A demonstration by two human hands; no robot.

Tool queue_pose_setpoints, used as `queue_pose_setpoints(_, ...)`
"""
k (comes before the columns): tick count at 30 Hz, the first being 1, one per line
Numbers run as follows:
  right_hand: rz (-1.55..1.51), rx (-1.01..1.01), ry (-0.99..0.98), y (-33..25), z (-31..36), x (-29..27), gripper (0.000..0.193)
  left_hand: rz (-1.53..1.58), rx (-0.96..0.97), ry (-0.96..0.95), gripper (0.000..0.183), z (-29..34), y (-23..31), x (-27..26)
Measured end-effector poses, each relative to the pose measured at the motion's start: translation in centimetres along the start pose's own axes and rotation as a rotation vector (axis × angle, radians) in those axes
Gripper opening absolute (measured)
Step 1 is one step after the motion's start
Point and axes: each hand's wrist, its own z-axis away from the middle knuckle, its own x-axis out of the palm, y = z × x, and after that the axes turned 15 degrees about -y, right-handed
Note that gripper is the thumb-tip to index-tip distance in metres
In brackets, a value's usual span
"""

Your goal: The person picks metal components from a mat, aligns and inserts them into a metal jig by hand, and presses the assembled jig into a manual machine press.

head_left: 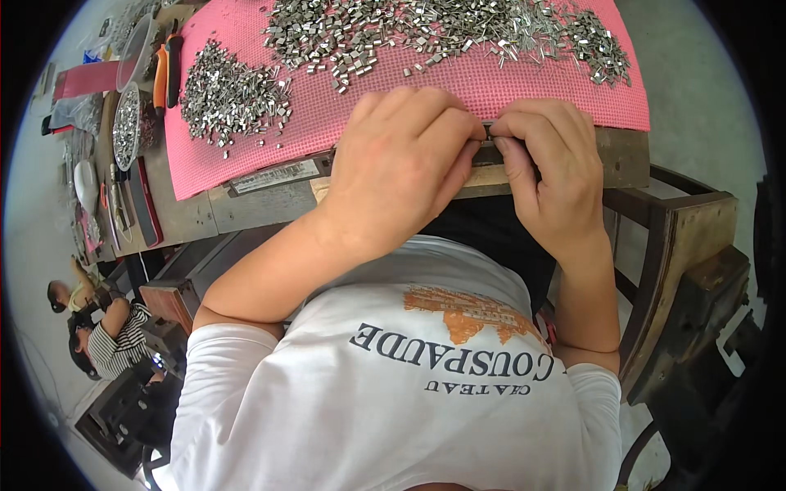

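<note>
My left hand point(399, 159) is closed at the table's front edge, thumb and index finger pinched together. Close beside it on the right, my right hand point(561, 172) is pinched too, its fingertips almost meeting the left ones. A small dark sliver shows between the two sets of fingertips, mostly hidden, and its kind cannot be made out. Beyond my hands lies a pink textured mat point(327, 106). On it are a wide heap of small metal clip-like pieces point(352, 41), a pile of short shiny metal pieces point(225, 90) at the left and a smaller pile point(602, 49) at the right.
Orange-and-black pliers point(168, 65) lie left of the mat, by clear plastic tubs point(127, 127) of small parts. A dark red-edged bar point(146, 200) rests nearby. A metal-and-wood frame point(675, 270) stands at the right. Two people point(110, 340) sit at the far left.
</note>
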Motion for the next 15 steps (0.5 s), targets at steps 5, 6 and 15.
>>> queue_pose_setpoints(5, 0.071, -0.008, 0.025, -0.1, -0.1, 0.1, 0.020, -0.149, 0.009, 0.061, 0.023, 0.2, 0.0, 1.2)
queue_pose_setpoints(6, 0.069, -0.012, 0.027, -0.2, -0.1, 0.1, 0.020, -0.153, 0.007, 0.062, 0.023, 0.2, 0.0, 1.2)
queue_pose_setpoints(15, 0.171, -0.026, 0.036, -1.1, -0.5, -0.4, 0.027, -0.191, -0.034, 0.133, 0.022, 0.1, 0.1, 0.8)
